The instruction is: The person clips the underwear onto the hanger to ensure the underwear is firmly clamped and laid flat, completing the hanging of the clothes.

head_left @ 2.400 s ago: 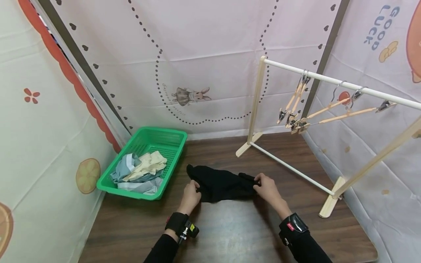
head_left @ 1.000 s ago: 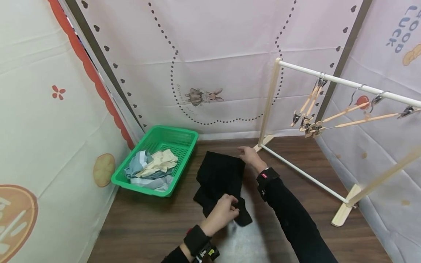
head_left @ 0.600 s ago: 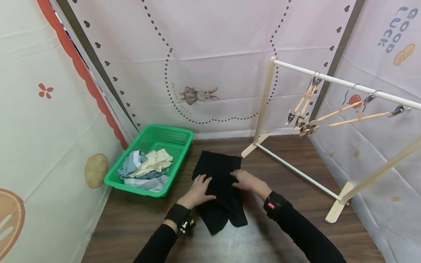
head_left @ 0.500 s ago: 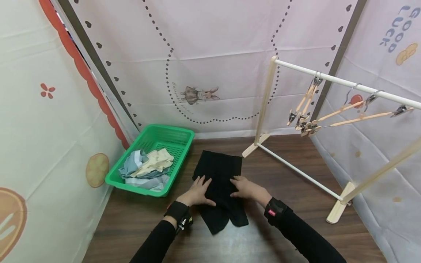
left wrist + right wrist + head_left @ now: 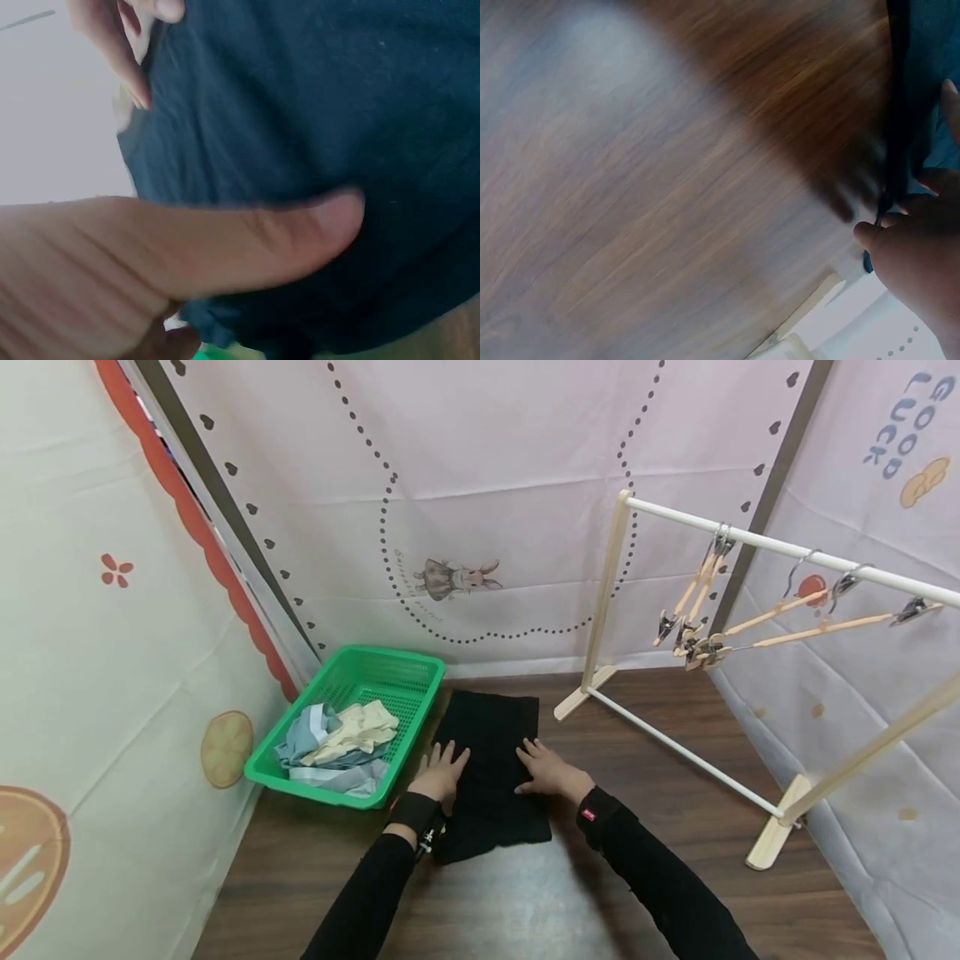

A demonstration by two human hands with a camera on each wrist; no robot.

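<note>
Just below the middle of the head view, a black folded cloth garment [image 5: 489, 768] lies flat on the dark brown wooden tabletop [image 5: 675, 877]. The person's left hand [image 5: 441, 772] rests palm down on the garment's left edge, its fingers straight and slightly spread, pressing the fabric without curling round it. The right hand [image 5: 545, 770] lies the same way on the garment's right edge, fingers straight and fanned a little, flat against the cloth. In the left wrist view the thumb [image 5: 247, 244] stretches straight across the dark fabric [image 5: 360, 112]. The right wrist view is blurred; it shows the hand [image 5: 922, 262] at the right of the frame beside the garment's dark edge [image 5: 900, 112], but the lie of the fingers cannot be told there.

Just to the left of the garment, touching or nearly touching it, stands a green perforated plastic basket [image 5: 405, 672] holding pale blue and cream clothes [image 5: 337, 743]. In the right half of the frame stands a wooden drying rack with a white rail [image 5: 607, 593], from which wooden clip hangers [image 5: 697, 610] hang.
</note>
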